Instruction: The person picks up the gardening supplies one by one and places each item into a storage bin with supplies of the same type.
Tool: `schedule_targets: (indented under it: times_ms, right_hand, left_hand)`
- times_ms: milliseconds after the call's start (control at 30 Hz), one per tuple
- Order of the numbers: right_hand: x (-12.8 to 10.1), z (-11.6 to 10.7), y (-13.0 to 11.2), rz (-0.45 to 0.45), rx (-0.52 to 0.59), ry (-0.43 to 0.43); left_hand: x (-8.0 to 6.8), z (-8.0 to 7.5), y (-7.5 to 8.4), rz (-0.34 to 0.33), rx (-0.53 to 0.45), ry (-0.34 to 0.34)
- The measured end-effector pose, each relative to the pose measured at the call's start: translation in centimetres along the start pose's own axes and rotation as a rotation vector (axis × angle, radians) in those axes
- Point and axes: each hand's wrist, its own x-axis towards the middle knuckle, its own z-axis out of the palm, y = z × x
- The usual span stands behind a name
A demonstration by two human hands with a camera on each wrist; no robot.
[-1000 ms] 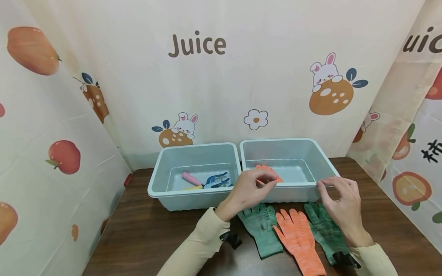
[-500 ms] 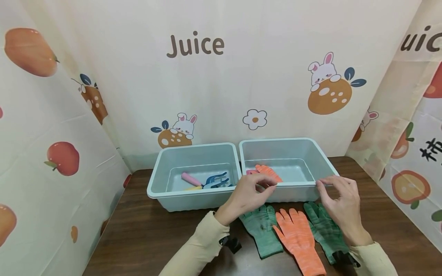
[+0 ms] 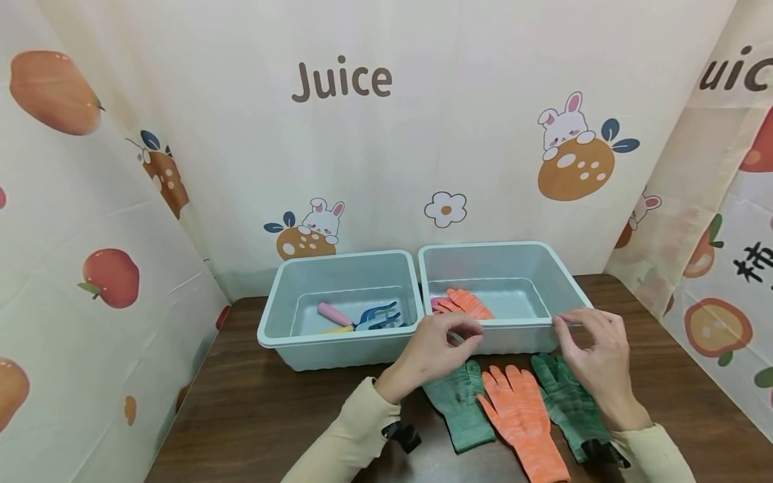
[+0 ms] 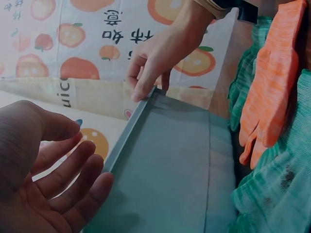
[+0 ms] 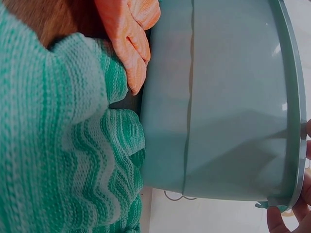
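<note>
where printed cloth (image 3: 495, 147) hangs, woodgrain table (image 3: 284, 409), two bins (image 3: 338, 352) (image 3: 513, 341)

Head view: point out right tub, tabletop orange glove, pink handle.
Right tub (image 3: 517, 340), head view: front outer wall.
Tabletop orange glove (image 3: 521, 417), head view: broad middle below the fingers.
Pink handle (image 3: 335, 313), head view: middle of its length.

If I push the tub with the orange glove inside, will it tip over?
Probably not: the tub is wide and low. It's likely light, with thin-looking walls and a soft glove inside. Its smooth, straight sides suggest fairly stiff plastic.
</note>
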Motion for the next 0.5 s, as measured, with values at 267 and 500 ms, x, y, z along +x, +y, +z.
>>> schedule_targets:
  times_ms: [267,500]
  right_hand:
    - [0.05,0.07,-0.13,-0.014,0.004,0.013]
    - [0.07,-0.18,0.07,-0.005,-0.006,-0.023]
  left_hand:
    - [-0.43,0.47,-0.32,-0.010,-0.009,-0.011]
    - [-0.89,1.04,-0.53,-0.055,-0.019,-0.037]
